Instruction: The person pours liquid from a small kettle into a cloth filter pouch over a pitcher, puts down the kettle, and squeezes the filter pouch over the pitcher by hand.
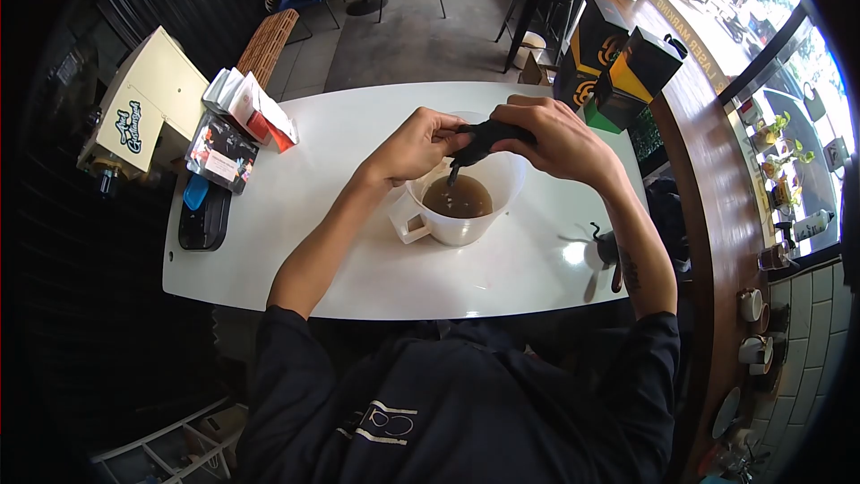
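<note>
A translucent plastic jug with a handle at its lower left stands on the white table, with murky brown liquid inside. Over its far rim, my left hand pinches the left end of a bunched black cloth-like item. My right hand is closed round the right part of that item. A dark strand hangs from it down toward the liquid. To the right, partly behind my forearm, is a dark kettle-like object with a thin spout.
At the left are a cream machine, coffee bags and a black tray. Black and yellow boxes stand at the far right corner. A wooden counter runs along the right. Chairs stand beyond the table.
</note>
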